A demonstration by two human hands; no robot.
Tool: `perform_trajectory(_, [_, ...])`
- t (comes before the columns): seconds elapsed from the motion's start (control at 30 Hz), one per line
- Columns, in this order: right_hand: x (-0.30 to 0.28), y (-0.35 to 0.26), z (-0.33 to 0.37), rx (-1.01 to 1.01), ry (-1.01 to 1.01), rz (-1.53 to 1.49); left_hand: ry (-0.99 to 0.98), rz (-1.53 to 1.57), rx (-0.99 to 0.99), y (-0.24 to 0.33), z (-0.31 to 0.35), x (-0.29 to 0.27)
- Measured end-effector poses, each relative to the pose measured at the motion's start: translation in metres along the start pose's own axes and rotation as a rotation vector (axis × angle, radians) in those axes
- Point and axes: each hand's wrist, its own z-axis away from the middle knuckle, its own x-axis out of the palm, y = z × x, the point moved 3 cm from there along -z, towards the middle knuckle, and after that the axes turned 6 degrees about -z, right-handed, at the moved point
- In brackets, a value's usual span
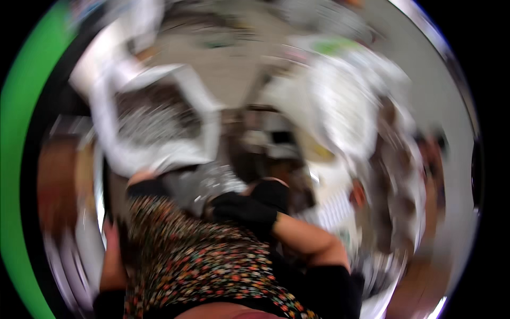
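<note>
Everything is smeared by motion. My right hand [247, 210], in a black glove, is over my lap beside my right knee, next to crumpled clear plastic [204, 183]. Its fingers blur together, so whether they hold anything cannot be made out. Low at the left, my left hand [110, 236] hangs beside my thigh, mostly hidden and blurred. A patterned floral apron [196, 239] covers my lap. In front of my knees stands a wide-open white sack [204, 95] with grey, shiny loose pieces [156, 125] inside.
Right of centre stands a white sack or tub [345, 101] with pale contents. A dark crate-like shape [265, 122] sits between the two sacks. An orange-brown round thing [357, 193] lies at the right. Brown boxes [56, 181] are at the left, and more bags [324, 18] lie far back.
</note>
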Motion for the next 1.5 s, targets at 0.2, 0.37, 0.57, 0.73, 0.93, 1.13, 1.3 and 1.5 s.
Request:
perform_trajectory(0.2, [0.063,0.031,-0.031,0.764,0.404,-1.289,0.602,-0.442,-0.377,-0.012,0.155,-0.091])
perform_trajectory(0.37, [0.065,-0.01,-0.037,0.808,0.266,-1.297,0.793,-0.63,-0.647,-0.018,0.248,-0.128])
perform_trajectory(0.57, [0.033,-0.013,-0.034,0.829,0.36,-1.086,0.621,-0.786,-0.164,0.019,0.096,-0.14])
perform_trajectory(0.73, [0.009,-0.025,-0.025,0.831,0.307,-0.875,0.061,-0.815,-0.39,0.043,-0.035,-0.146])
perform_trajectory(0.93, [0.015,-0.035,0.021,0.91,0.372,-0.509,-0.311,-0.925,-0.436,0.043,-0.019,-0.181])
perform_trajectory(1.13, [0.006,-0.054,-0.027,0.844,0.423,-0.646,0.168,-0.345,0.235,0.234,0.086,-0.248])
perform_trajectory(1.3, [-0.058,-0.128,-0.135,0.091,0.376,0.025,0.406,-0.253,0.882,0.376,0.11,-0.241])
perform_trajectory(1.5, [-0.079,-0.17,-0.164,-0.189,0.181,0.52,0.169,-0.084,1.429,0.492,0.113,-0.147])
